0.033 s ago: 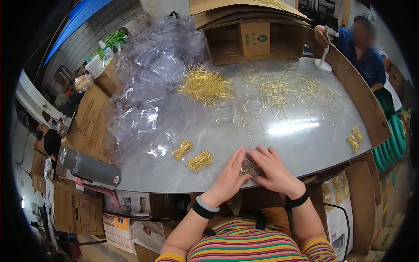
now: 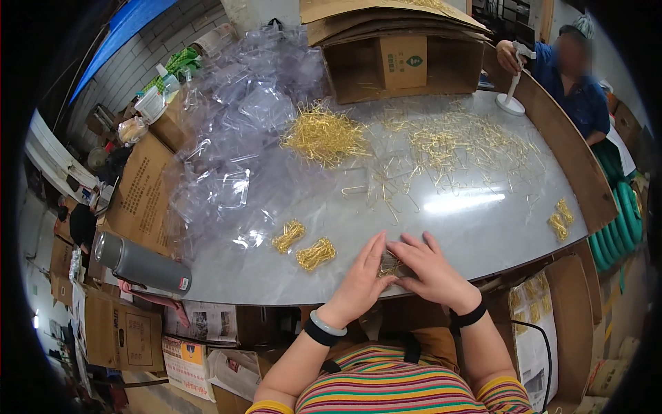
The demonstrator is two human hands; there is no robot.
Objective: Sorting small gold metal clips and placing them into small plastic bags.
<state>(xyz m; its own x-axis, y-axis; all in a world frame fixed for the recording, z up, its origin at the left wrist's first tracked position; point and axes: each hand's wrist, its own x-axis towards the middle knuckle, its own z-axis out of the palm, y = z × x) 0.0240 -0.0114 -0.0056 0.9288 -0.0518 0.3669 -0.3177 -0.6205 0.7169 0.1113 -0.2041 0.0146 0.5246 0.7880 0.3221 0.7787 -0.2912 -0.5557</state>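
At the table's near edge, a small bunch of gold wire hooks sits between my two hands, partly hidden by the fingers. My left hand presses along its left side, fingers held together and pointing away from me. From the right, my right hand curves over the bunch, its thumb close to my left thumb. Left of the hands lie two bundles of gold hooks, a nearer one and a smaller one. Farther back stands a tangled heap of gold hooks, with loose hooks scattered to its right.
Clear plastic packaging covers the table's left side. A grey flask lies at the left edge. An open cardboard box stands at the back. More hook bundles rest far right. Behind a cardboard wall, another person grips a white stand.
My right hand's fingers have moved slightly left and closed in over the bunch of hooks. My left hand has barely shifted.
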